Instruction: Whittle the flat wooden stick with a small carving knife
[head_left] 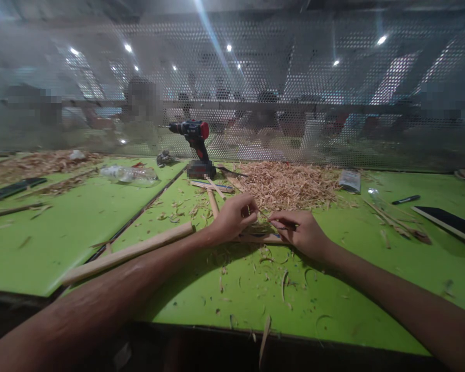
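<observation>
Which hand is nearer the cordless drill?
Left. The left hand lies in front of the cordless drill, slightly to its right; the right hand sits farther right.

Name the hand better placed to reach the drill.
Left, probably. The left hand is closed on a thin stick nearer the drill, which stands up and left of it. The right hand lies farther right, pinching the same work.

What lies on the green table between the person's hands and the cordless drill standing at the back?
In the head view, loose wooden sticks and scattered shavings lie between the left hand, right hand and the drill.
</observation>
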The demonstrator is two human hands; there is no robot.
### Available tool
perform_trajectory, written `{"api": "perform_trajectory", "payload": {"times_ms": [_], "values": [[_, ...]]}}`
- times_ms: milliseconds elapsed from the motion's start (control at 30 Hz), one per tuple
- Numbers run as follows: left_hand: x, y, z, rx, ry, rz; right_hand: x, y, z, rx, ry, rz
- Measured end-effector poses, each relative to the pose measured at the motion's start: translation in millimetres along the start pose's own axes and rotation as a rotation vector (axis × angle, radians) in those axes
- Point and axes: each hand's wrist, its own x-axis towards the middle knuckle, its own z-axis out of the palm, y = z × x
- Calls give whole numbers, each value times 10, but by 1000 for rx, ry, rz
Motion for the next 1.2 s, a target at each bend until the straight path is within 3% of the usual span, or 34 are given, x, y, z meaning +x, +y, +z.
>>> {"api": "perform_trajectory", "payload": {"times_ms": [133, 400, 533, 833, 1200], "values": [[0, -6, 12, -22, 24, -49, 7, -36, -11, 24, -25, 6], [-4, 2, 29, -22, 16, -34, 11, -68, -29, 74, 75, 179], [-10, 16, 30, -28, -2, -48, 22, -47, -18, 50, 20, 108], [-2, 56, 17, -10, -47, 17, 26, 53, -12, 0, 31, 18], [-1, 9, 50, 24, -34, 3, 3, -21, -19, -23, -21, 13]]}}
